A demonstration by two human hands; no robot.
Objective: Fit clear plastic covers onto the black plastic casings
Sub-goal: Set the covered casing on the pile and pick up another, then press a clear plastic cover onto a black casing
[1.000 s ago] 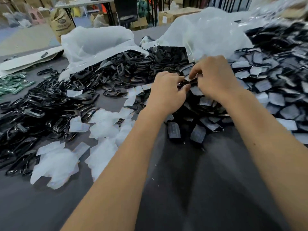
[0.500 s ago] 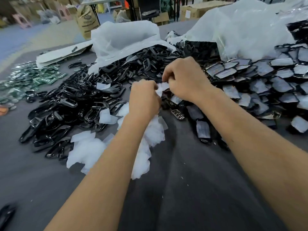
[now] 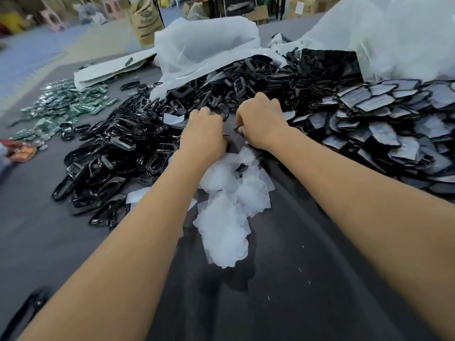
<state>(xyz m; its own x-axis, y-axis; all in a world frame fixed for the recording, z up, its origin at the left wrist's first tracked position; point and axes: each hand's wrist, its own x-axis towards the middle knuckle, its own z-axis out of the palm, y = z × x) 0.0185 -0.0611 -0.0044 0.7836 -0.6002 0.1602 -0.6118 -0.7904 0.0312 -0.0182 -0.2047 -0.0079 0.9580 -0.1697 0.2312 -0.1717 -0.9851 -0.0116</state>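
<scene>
Both hands sit close together, just apart, near the middle of the tabletop (image 3: 307, 279), backs up and fingers curled under. The left hand (image 3: 203, 131) is curled over something small and dark at its thumb side, but what it grips is hidden; whether it holds anything cannot be told. The right hand (image 3: 262, 121) is also curled, with a small dark piece showing at its fingertips (image 3: 240, 130); the grip itself is out of sight.

Bare black casings (image 3: 118, 153) lie in a broad heap on the left half of the tabletop, reaching back to an open white bag (image 3: 202, 48). A loose pile of clear covers (image 3: 226, 210) lies just in front of the hands, partly under the left forearm. Covered casings (image 3: 384, 129) are stacked in overlapping rows along the right edge. Green circuit boards (image 3: 71, 102) are spread by the far left edge.
</scene>
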